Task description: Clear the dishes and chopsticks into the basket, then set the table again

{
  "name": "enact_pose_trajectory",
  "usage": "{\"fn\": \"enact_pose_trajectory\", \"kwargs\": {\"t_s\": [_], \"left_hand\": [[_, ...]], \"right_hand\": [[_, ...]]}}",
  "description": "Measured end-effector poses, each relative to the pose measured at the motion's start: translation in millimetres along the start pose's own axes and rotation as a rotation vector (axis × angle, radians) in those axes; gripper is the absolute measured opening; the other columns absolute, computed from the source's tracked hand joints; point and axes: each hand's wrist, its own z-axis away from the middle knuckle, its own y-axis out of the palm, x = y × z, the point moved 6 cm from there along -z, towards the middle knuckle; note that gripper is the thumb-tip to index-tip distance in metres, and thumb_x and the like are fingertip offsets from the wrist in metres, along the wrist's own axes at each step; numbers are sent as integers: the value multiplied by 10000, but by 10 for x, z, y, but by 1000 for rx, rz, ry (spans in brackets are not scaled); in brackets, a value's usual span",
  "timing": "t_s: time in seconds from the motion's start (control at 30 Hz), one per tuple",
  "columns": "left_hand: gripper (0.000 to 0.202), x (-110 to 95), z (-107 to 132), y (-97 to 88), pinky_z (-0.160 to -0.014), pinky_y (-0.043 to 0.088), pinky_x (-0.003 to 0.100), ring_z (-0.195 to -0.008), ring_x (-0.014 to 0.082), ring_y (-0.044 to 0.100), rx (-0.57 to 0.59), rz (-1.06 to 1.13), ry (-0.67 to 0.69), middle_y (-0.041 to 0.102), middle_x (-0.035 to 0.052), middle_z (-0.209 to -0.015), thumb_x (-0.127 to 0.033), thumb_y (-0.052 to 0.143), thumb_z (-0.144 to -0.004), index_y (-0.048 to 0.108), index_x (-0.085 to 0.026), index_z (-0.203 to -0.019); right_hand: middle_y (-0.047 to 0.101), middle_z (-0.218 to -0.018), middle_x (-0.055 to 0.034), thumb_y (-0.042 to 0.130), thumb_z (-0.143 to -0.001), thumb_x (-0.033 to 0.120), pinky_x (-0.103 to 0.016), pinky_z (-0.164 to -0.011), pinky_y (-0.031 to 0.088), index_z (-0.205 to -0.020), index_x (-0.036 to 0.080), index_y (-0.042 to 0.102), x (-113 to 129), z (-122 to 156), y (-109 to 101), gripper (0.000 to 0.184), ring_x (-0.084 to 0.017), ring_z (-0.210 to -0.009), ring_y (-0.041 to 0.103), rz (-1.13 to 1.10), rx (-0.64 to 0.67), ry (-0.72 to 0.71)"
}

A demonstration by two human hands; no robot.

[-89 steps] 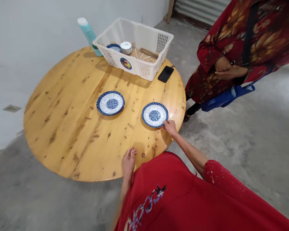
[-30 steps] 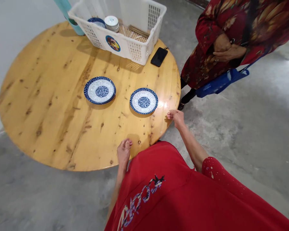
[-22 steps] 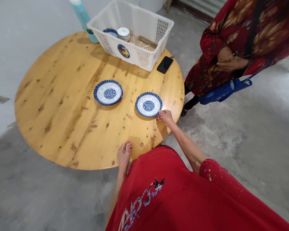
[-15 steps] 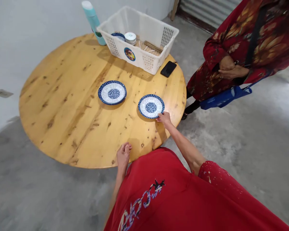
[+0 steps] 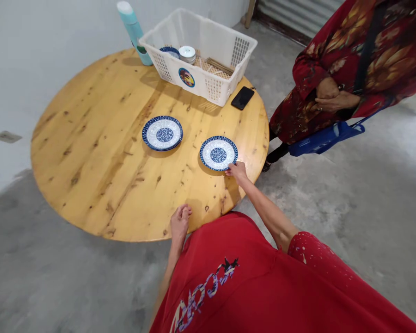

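Two blue and white patterned plates lie on a round wooden table (image 5: 90, 152). My right hand (image 5: 236, 170) reaches out to the right plate (image 5: 218, 153), and its fingers pinch the plate's near rim. The left plate (image 5: 162, 132) lies apart near the table's middle, and it may be a stack of two. My left hand (image 5: 180, 221) rests on the near edge of the table with its fingers curled and nothing in them.
At the table's far side stands a white plastic basket (image 5: 208, 83) with a blue bowl, small white dishes and chopsticks. A teal bottle (image 5: 133, 30) stands behind it, a black phone (image 5: 242, 98) beside it. Another person (image 5: 350, 60) in red floral clothes stands at the right with a blue bag (image 5: 324, 138).
A second ago my right hand was off the plate by the table's edge; it has moved back onto the right plate's near rim. My left hand has stayed put.
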Motion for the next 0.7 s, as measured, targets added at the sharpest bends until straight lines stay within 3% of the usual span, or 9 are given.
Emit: {"fn": "enact_pose_trajectory", "kwargs": {"t_s": [0.2,0.4,0.53,0.7], "left_hand": [[422,46,44,-94,-714,563,341,-771,216,714,-43,12,8,738,103,-876,-513,558,-773,665,-155,-968],[406,129,253,-468,-721,554,329,-792,206,703,-187,45,17,731,92,-882,-484,524,-807,676,-153,-988],[397,207,399,-717,-711,543,317,-786,203,693,-255,42,13,727,90,-869,-469,509,-829,682,-149,-988],[372,271,512,-922,-723,541,308,-810,204,691,-256,58,46,726,91,-889,-447,509,-841,689,-156,-989]], "right_hand": [[668,-585,-24,601,-855,295,-218,-485,545,-693,173,577,-50,251,-165,205,-127,-481,630,-31,24,-45],[686,-606,-28,690,-756,338,-212,-445,531,-700,179,610,-365,668,-308,186,-127,-473,629,-59,51,-44],[683,-599,-23,696,-725,321,-201,-422,511,-719,177,620,-481,915,-119,163,-117,-455,618,-27,94,-8],[681,-599,-17,643,-734,266,-179,-421,481,-713,167,630,-576,1209,330,102,-107,-465,618,20,206,19]]}}
